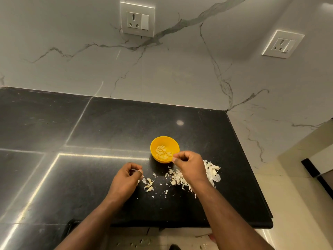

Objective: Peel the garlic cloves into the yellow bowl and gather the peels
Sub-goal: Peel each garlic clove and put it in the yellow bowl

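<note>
Your right hand pinches something small at the yellow bowl rim; release it well inside. Your left hand pinches a peel.

I see through one wide-angle head camera, looking forward and steeply down from above the black countertop, near its front edge. It faces the marble wall at 12 o'clock, with both forearms entering from 6 o'clock. No second view shares this scene.
</note>
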Available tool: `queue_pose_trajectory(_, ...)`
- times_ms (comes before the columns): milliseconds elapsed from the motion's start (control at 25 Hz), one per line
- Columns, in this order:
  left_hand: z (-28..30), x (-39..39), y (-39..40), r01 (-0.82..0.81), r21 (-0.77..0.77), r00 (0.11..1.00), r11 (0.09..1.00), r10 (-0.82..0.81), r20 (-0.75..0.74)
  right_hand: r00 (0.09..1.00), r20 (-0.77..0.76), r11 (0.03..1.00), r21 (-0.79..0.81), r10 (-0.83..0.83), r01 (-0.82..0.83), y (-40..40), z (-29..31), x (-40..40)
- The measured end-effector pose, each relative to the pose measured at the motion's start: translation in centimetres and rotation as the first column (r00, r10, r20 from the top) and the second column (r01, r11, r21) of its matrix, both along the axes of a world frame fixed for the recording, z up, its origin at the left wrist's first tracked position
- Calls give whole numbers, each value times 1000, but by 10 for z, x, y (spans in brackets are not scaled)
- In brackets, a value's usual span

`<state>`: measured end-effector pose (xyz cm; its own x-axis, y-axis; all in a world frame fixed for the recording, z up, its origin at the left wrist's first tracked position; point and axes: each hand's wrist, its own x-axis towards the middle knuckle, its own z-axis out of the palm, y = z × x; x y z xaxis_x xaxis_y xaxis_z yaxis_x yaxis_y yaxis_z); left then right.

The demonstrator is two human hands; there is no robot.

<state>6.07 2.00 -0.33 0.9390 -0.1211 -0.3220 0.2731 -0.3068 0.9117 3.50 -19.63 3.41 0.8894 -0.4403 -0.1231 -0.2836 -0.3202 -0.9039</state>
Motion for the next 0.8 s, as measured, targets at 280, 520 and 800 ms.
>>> queue_pose_trajectory(280, -12, -6, 13, 39, 101, 999, 994, -40, 12, 983, -56, 970, -161, 174, -181, 20, -2, 9)
queue_pose_trajectory(520, -12, -5, 18, -82, -12, 996, 997, 82, -27, 843, -351, 709, -459, 408, -535, 60, -30, 2)
queue_pose_trajectory(800, -13, -7, 18, -54, 17, 998, 998, 54, -17, 863, -368, 686, -529, 346, -500, 70, -30, -1)
